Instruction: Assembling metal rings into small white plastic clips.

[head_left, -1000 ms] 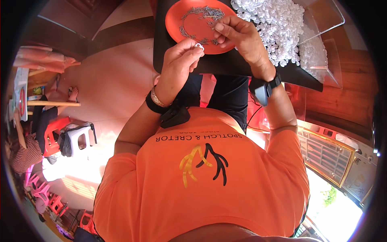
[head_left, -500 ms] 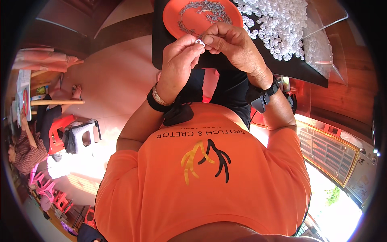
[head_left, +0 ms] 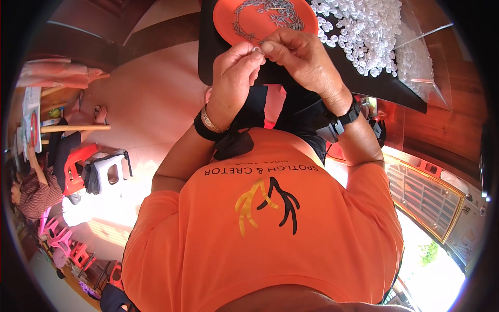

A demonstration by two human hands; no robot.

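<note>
My left hand (head_left: pixel 234 70) pinches a small white plastic piece (head_left: pixel 256 49) between thumb and forefinger, mostly covered by the fingertips. Against it, the fingers of my right hand (head_left: pixel 306 62) are pressed together. Whatever sits in that right pinch is too small and hidden to name. Both hands are raised at the near edge of a black table (head_left: pixel 208 62). Just beyond them lies a round orange-red plate (head_left: pixel 224 23), with many short grey pins (head_left: pixel 288 20) scattered in a ring on it.
Right of the plate spreads a big heap of small white plastic pieces (head_left: pixel 364 31), running into a clear-walled bin (head_left: pixel 436 88). Off to the left, another person (head_left: pixel 41 192) sits by a red stool (head_left: pixel 75 169) and a white stool (head_left: pixel 112 174).
My fingertips have come closer together, and less of the white piece shows between them. The whole view has shifted slightly; the plate and the heap look the same.
</note>
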